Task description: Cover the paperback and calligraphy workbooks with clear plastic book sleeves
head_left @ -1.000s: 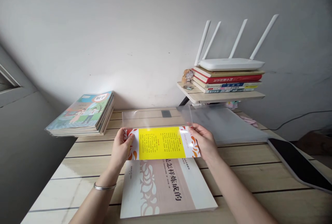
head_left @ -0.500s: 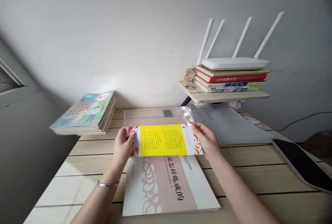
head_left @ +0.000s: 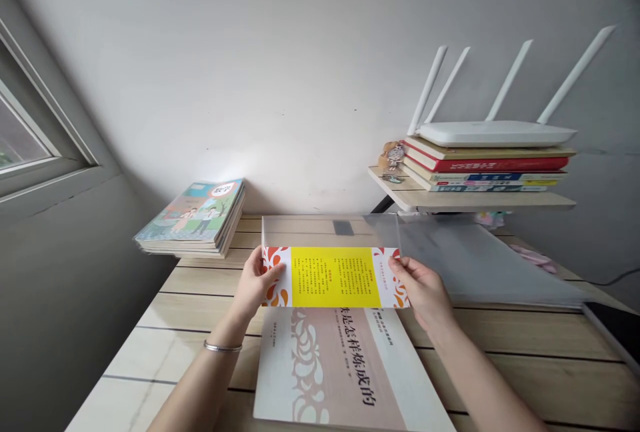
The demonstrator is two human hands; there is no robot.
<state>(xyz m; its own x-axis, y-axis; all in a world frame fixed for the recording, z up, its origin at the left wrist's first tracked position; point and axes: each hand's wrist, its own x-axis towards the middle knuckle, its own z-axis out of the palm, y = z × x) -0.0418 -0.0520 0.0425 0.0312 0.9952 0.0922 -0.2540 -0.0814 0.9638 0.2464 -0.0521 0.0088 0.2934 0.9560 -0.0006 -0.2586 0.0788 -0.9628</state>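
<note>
A book (head_left: 345,365) with a beige and white patterned cover lies on the wooden table (head_left: 525,352) in front of me. Its yellow and orange-patterned flap (head_left: 335,277) is lifted at the far edge, inside a clear plastic cover (head_left: 325,231) that reaches past it. My left hand (head_left: 260,282) pinches the flap's left end, thumb on top. At the flap's right end, my right hand (head_left: 423,289) pinches the flap and the clear plastic. A silver bracelet (head_left: 223,348) is on my left wrist.
A stack of textbooks (head_left: 197,219) lies at the far left of the table. A small shelf (head_left: 470,200) at the right carries a pile of books (head_left: 485,167) with a white router (head_left: 493,132) on top. Clear plastic sheets (head_left: 480,259) lie under it, a dark tablet (head_left: 617,329) at right.
The view has shifted, so everything sits further right in frame and a window shows at left. The curled corner of clear plastic by my right hand has flattened.
</note>
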